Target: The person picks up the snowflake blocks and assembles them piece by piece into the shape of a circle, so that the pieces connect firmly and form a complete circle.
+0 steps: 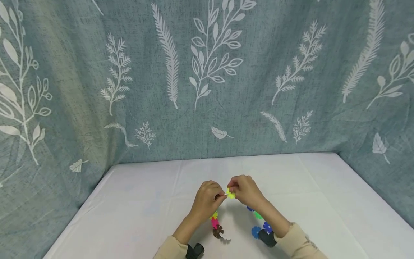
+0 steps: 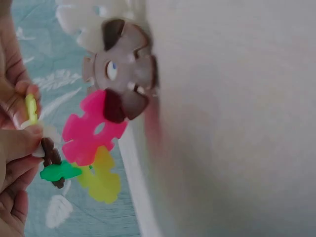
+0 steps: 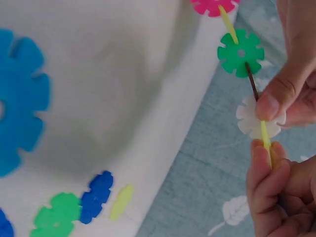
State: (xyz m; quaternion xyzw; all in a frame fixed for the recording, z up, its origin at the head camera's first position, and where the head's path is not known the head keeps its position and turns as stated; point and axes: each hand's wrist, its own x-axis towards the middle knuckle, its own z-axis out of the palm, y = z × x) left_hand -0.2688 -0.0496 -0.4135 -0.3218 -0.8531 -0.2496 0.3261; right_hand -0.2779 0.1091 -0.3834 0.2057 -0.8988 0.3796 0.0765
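My left hand (image 1: 207,201) pinches a white notched flower disc (image 3: 249,118) between thumb and fingers. Facing it, my right hand (image 1: 247,190) pinches a yellow disc (image 1: 231,194), whose edge meets the white one in the right wrist view. From the white disc hangs a linked chain: a thin brown disc (image 2: 52,160), a green disc (image 3: 241,53), another yellow disc (image 2: 101,177), a pink disc (image 2: 94,129) and a larger-looking brown disc (image 2: 126,69). Beyond that, a pale white disc (image 2: 89,22) shows at the top of the left wrist view. Fingers partly cover the held discs.
Under my right forearm, a row of discs lies on the white table (image 1: 145,201): dark blue (image 3: 97,197), green (image 1: 258,215), blue (image 1: 267,227) and lighter blue (image 1: 255,232). Black wrist cameras (image 1: 195,250) sit at both wrists. A patterned teal curtain (image 1: 181,136) stands behind the table.
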